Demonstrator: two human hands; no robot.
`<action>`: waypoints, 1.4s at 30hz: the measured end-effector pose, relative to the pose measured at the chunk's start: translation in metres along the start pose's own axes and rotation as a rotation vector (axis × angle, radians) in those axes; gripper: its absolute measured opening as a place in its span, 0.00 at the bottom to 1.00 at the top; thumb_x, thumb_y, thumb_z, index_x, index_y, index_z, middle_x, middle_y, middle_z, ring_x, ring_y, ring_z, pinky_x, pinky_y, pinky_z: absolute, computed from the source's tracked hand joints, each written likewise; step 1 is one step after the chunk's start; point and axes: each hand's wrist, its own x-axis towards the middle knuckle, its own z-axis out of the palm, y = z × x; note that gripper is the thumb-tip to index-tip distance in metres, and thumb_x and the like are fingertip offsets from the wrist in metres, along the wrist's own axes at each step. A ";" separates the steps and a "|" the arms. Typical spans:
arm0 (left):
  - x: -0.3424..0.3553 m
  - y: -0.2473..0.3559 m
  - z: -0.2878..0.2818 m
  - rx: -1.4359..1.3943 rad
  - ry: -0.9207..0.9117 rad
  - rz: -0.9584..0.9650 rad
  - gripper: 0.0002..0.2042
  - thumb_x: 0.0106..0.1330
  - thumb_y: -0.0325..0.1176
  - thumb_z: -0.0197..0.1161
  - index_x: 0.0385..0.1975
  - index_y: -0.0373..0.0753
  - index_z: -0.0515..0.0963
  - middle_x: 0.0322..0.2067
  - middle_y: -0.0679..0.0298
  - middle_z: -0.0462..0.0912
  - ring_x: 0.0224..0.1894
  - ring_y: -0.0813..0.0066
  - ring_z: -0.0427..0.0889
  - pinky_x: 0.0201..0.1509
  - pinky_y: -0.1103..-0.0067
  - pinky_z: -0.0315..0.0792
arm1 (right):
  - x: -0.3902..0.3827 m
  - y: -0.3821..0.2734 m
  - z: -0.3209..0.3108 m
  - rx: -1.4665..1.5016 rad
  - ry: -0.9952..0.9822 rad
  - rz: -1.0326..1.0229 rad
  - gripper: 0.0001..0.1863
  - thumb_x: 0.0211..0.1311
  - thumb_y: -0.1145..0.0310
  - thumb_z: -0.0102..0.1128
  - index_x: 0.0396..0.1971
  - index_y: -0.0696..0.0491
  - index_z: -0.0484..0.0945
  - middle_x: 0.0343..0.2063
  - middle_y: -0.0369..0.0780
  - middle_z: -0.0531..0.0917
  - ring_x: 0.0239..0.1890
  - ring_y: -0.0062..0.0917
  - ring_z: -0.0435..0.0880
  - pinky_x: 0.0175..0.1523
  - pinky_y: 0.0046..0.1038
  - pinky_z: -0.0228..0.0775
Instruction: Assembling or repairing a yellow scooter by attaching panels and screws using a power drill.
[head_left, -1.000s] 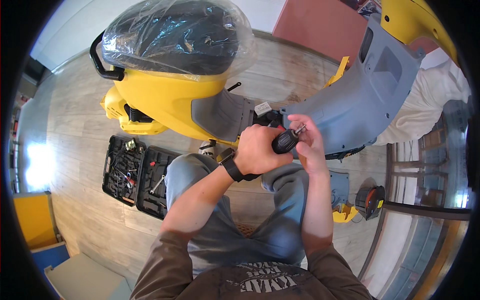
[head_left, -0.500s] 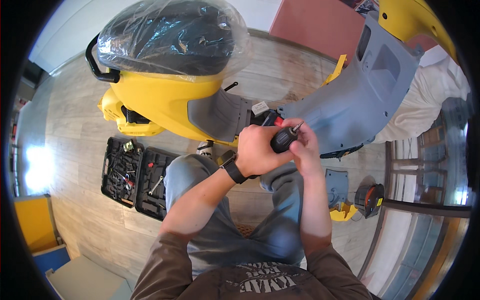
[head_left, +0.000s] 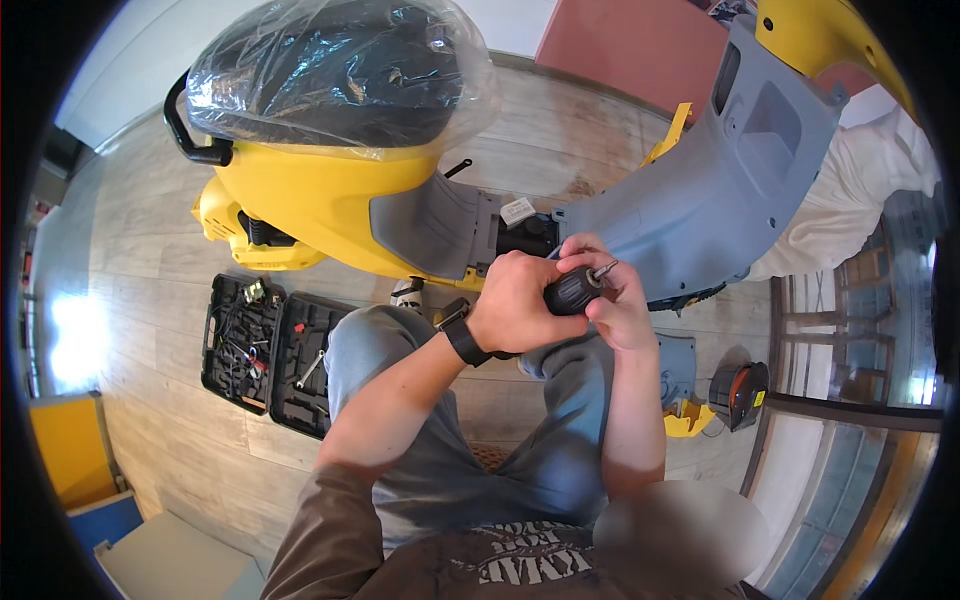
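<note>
My left hand [head_left: 515, 305], with a dark watch on its wrist, is wrapped round a drill [head_left: 572, 290] with a black ribbed chuck and a silver bit [head_left: 606, 269] pointing up and right. My right hand [head_left: 620, 305] has its fingers closed round the chuck and near the bit, its thumb below them. Much of the drill's body is hidden by my hands. Just beyond them lies the grey footboard and front panel [head_left: 700, 210] of a yellow scooter [head_left: 290, 200], with a small white item [head_left: 517, 211] by an opening in the footboard.
An open black tool case [head_left: 239, 335] lies left of my knees. The seat [head_left: 320, 65] is wrapped in clear plastic. At right are a grey loose panel [head_left: 676, 370], a black-and-orange object [head_left: 739, 395] and white cloth [head_left: 830, 210]. A pink board [head_left: 620, 50] stands behind.
My hands have moved only slightly, turning with the drill. A red part of the drill seen half a second ago is hidden now. The scooter appears slightly further left and up.
</note>
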 end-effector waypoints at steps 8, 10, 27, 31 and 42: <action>0.003 0.009 0.001 -0.034 0.041 0.004 0.18 0.40 0.44 0.73 0.24 0.37 0.82 0.19 0.53 0.80 0.25 0.51 0.82 0.31 0.68 0.76 | 0.001 0.009 0.000 0.072 0.034 -0.049 0.35 0.50 0.50 0.75 0.52 0.58 0.76 0.53 0.40 0.73 0.55 0.24 0.72 0.61 0.26 0.61; 0.003 0.010 -0.004 0.039 0.025 -0.047 0.17 0.40 0.44 0.73 0.25 0.37 0.82 0.19 0.53 0.80 0.25 0.51 0.82 0.31 0.68 0.76 | 0.003 0.005 0.002 0.073 0.026 -0.028 0.34 0.51 0.51 0.74 0.52 0.58 0.76 0.53 0.40 0.73 0.55 0.24 0.72 0.61 0.26 0.61; 0.002 0.007 0.001 0.159 -0.014 -0.069 0.15 0.40 0.41 0.70 0.26 0.38 0.82 0.19 0.51 0.78 0.27 0.48 0.80 0.34 0.66 0.75 | -0.002 0.013 -0.008 0.451 0.318 -0.122 0.14 0.61 0.61 0.68 0.40 0.53 0.77 0.47 0.37 0.74 0.48 0.23 0.72 0.54 0.29 0.66; 0.003 0.006 0.002 0.146 -0.031 -0.061 0.15 0.41 0.40 0.71 0.25 0.36 0.82 0.18 0.50 0.77 0.26 0.50 0.79 0.34 0.67 0.75 | 0.001 0.010 -0.014 0.655 0.310 -0.149 0.11 0.65 0.62 0.63 0.39 0.52 0.76 0.42 0.34 0.75 0.43 0.20 0.72 0.49 0.28 0.67; 0.006 -0.001 0.000 -0.611 -0.178 -0.196 0.22 0.58 0.42 0.72 0.42 0.33 0.73 0.28 0.65 0.79 0.28 0.80 0.80 0.31 0.81 0.75 | 0.006 0.002 0.004 0.270 0.504 0.047 0.06 0.65 0.74 0.58 0.40 0.56 0.79 0.30 0.33 0.78 0.32 0.15 0.74 0.40 0.18 0.66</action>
